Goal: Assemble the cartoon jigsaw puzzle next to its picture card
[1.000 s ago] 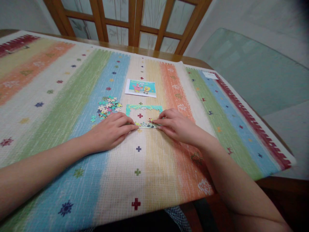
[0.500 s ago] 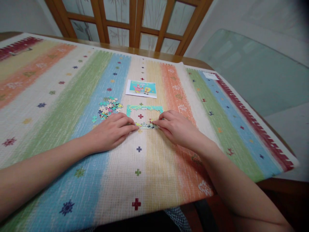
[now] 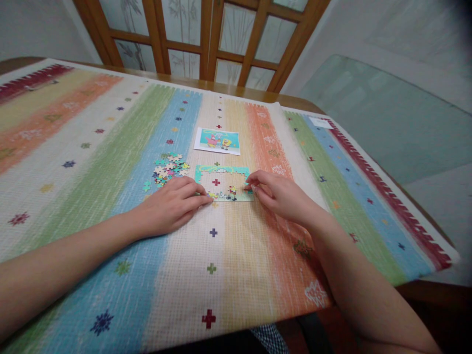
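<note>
A partly assembled jigsaw puzzle (image 3: pixel 241 197) lies flat on the tablecloth, with a joined border around an open middle. Along its bottom edge, a yellow-and-red figure stands up into the middle. My left hand (image 3: pixel 180 204) is at the lower left corner, its thumb and fingertips close together on the border and covering that corner. At the right edge is my right hand (image 3: pixel 278 194), its thumb and index finger slightly apart, with no piece visible between them. Loose puzzle pieces (image 3: pixel 170 168) form a heap just beyond my left hand.
Behind the puzzle lies a reference picture card (image 3: pixel 219 141) with cartoon figures. A small white paper (image 3: pixel 320 123) rests toward the far right. The striped tablecloth (image 3: pixel 206 290) covers the table, and wooden glazed doors (image 3: pixel 210 39) stand beyond it.
My right hand's fingers have come off the yellow-and-red figure at the bottom edge and shifted slightly right. That figure now shows fully. My left hand keeps its place on the corner.
</note>
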The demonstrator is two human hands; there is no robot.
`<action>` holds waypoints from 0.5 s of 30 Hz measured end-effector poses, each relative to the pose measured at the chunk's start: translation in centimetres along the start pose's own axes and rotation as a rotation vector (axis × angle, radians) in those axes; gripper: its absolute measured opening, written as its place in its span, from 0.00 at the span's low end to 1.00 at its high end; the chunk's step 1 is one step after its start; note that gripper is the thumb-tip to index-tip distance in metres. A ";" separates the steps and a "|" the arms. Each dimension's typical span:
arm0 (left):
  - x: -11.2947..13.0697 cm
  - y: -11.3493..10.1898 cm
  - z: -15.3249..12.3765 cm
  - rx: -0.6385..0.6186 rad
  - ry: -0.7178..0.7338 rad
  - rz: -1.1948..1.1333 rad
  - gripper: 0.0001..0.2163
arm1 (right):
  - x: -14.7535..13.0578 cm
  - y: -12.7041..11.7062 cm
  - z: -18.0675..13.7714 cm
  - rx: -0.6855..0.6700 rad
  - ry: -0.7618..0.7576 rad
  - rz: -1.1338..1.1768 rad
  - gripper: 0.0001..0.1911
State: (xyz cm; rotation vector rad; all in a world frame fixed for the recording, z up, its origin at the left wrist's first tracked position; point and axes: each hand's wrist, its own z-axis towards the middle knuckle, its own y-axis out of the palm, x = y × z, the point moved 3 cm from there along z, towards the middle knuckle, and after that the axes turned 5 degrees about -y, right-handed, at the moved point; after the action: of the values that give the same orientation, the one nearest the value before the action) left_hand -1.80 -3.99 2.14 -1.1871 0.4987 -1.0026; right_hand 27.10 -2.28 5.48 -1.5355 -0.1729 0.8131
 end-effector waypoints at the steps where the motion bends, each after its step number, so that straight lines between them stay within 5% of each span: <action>1: 0.0 0.0 0.0 -0.003 -0.007 -0.012 0.15 | 0.0 -0.1 0.0 0.004 -0.002 -0.008 0.12; 15: -0.1 0.1 -0.1 -0.010 -0.005 -0.034 0.15 | -0.3 -0.1 0.0 -0.010 0.029 -0.042 0.10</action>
State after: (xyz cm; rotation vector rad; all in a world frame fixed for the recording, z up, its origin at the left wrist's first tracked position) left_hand -1.89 -3.99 2.01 -1.2103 0.4813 -1.0264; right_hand 26.96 -2.44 5.68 -1.5473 -0.1876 0.7575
